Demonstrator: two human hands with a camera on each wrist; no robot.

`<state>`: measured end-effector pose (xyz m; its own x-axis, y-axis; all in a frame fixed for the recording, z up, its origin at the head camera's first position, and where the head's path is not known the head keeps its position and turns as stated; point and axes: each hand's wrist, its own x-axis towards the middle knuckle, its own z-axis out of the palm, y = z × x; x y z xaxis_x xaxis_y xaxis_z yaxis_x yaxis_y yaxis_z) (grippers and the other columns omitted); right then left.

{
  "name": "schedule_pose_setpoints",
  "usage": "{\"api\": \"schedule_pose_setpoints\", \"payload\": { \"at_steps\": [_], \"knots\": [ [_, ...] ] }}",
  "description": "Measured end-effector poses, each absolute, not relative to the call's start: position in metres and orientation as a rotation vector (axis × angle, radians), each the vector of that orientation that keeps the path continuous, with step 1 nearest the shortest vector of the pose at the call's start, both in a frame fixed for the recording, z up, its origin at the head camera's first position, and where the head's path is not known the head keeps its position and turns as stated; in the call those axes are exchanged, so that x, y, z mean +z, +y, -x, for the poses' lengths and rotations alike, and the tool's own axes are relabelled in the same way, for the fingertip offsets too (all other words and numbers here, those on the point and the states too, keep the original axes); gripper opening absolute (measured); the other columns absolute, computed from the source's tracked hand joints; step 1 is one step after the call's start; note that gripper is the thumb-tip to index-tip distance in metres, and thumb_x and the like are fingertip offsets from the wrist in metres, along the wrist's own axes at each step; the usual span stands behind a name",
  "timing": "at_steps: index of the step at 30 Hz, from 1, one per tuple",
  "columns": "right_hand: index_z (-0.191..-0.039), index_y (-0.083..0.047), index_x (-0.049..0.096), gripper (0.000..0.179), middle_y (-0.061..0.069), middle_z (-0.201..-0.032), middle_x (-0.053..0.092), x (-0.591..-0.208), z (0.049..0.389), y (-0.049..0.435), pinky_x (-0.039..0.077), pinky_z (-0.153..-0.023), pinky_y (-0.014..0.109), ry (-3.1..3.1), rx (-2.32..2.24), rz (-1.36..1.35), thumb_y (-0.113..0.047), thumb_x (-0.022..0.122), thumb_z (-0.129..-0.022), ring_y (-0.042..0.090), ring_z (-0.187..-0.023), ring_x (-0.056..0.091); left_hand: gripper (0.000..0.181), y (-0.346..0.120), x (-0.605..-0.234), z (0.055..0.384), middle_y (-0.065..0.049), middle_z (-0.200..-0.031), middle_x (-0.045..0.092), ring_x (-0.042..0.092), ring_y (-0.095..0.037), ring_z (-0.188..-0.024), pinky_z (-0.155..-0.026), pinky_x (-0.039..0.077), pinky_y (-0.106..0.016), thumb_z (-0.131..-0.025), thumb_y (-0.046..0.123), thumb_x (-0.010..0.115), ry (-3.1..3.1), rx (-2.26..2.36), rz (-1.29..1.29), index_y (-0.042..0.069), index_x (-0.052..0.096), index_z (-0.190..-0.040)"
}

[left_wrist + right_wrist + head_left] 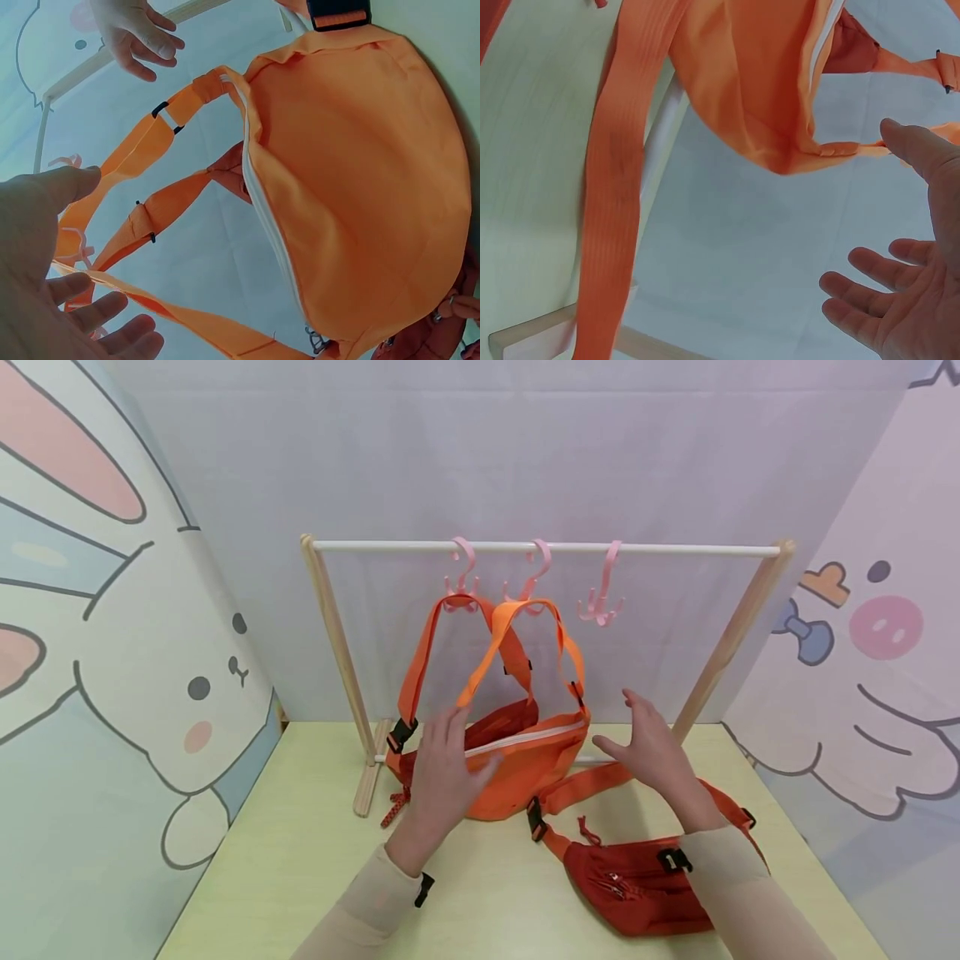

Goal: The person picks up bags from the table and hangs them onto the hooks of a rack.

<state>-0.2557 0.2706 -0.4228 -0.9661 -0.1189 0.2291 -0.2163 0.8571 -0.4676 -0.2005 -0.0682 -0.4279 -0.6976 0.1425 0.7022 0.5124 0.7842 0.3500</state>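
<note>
A bright orange waist bag (528, 777) with a white zipper hangs by its strap from the middle pink hook (536, 572). Just behind it, a darker red-orange bag (504, 727) hangs from the left pink hook (461, 577). My left hand (446, 777) is at the left side of the orange bag, fingers spread and gripping nothing. To the bag's right, my right hand (651, 747) hovers apart from it, thumb and fingers extended. In the left wrist view, the bag's strap (135, 154) runs beyond my left thumb.
A third pink hook (602, 597) holds no bag on the white rod (690, 551) of the wooden-legged rack. On the table (255, 868), a dark red waist bag (637, 893) lies at the front right, partly under my right forearm. Cartoon-printed panels flank both sides.
</note>
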Motion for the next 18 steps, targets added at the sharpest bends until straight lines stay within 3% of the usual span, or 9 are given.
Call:
{"api": "schedule_pose_setpoints", "payload": {
  "at_steps": [7,18],
  "knots": [
    [-0.162,0.007,0.026,0.099,0.035,-0.157,0.04,-0.431,0.256,0.284,0.043,-0.107,0.07,-2.849,0.725,-0.261,-0.037,0.082,-0.094,0.053,-0.136,0.047,0.079,-0.065,-0.437,0.196,-0.015,-0.137,0.056,0.055,-0.032,-0.115,-0.089,0.058,-0.045,-0.084,0.036,0.093,-2.301,-0.674,0.495,0.003,0.055,-0.144],
    [-0.159,0.009,0.03,0.093,0.038,-0.155,0.039,-0.444,0.256,0.301,0.039,-0.109,0.071,-2.916,0.679,-0.219,-0.033,0.082,-0.095,0.056,-0.138,0.043,0.077,-0.056,-0.458,0.19,-0.012,-0.141,0.055,0.053,-0.031,-0.122,-0.097,0.056,-0.047,-0.089,0.04,0.088,-2.468,-0.769,0.485,0.005,0.052,-0.148]
  ]
}}
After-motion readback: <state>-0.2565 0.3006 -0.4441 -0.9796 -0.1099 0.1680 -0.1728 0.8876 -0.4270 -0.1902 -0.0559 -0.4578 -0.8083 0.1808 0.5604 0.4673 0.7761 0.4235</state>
